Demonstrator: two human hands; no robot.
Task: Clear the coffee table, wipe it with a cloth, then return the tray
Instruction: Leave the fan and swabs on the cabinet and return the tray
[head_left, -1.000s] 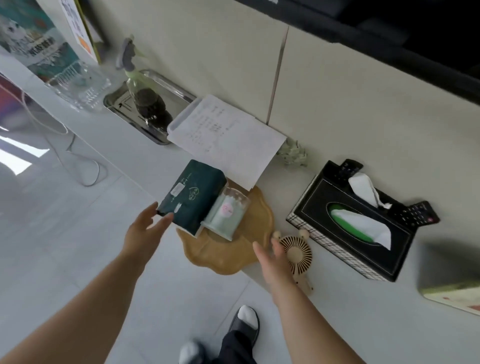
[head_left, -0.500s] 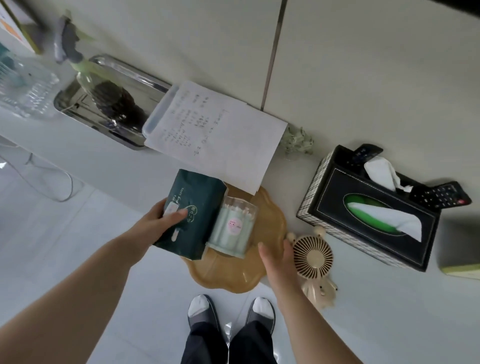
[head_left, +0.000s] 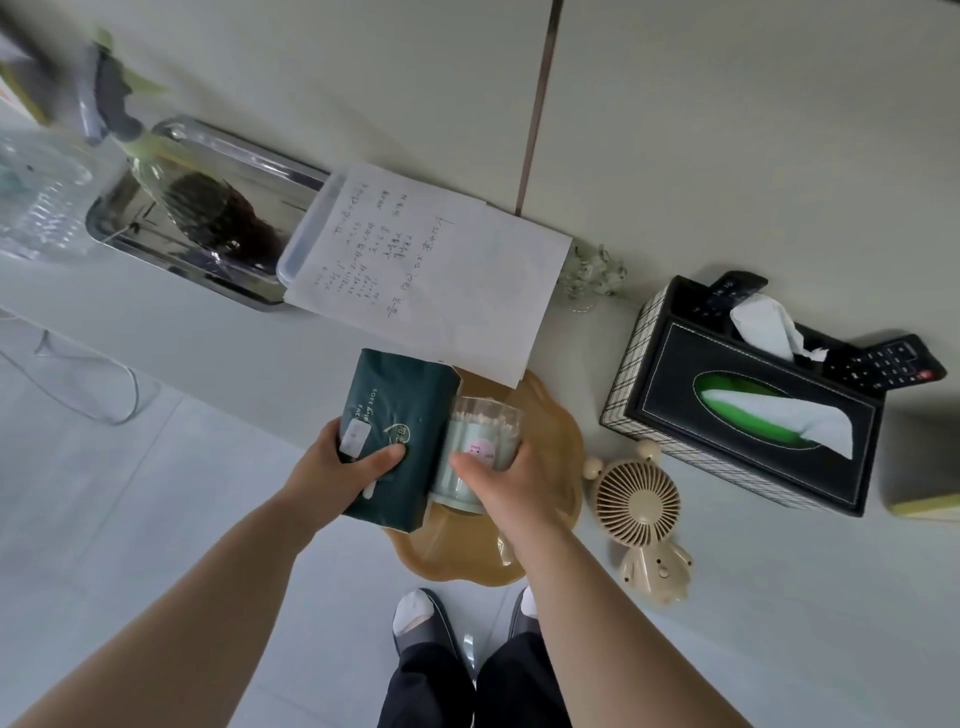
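A tan wavy-edged tray (head_left: 558, 441) sits at the near edge of the pale coffee table (head_left: 727, 182), partly overhanging the floor. On it lie a dark green tissue pack (head_left: 402, 410) and a clear cotton-swab jar (head_left: 480, 439), side by side. My left hand (head_left: 337, 465) grips the tissue pack at its left side, thumb on top. My right hand (head_left: 501, 486) is closed around the swab jar from the near side. No cloth is in view.
A handwritten paper sheet (head_left: 431, 265) lies behind the tray, overlapping it. A steel tray (head_left: 130, 228) with a spray bottle (head_left: 192, 202) stands far left. Right of the tan tray: a small beige fan (head_left: 641, 512), a black tissue box (head_left: 748, 405), a remote (head_left: 888, 364).
The view has tilted down and closer. My left hand closed on the tissue pack. My right hand moved from the tray's near edge onto the swab jar.
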